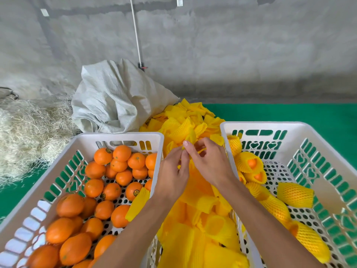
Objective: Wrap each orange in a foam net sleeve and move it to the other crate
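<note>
Fingers [186, 149] of both hands pinch a foam sleeve [190, 139] between crates.

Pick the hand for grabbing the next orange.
Left. The left hand is beside the oranges crate; the right hand sits nearer the wrapped crate. Both hands pinch a sleeve now.

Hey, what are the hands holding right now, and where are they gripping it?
Both the left hand and right hand pinch one yellow foam net sleeve at its near edge, above the sleeve pile. No orange is held.
</note>
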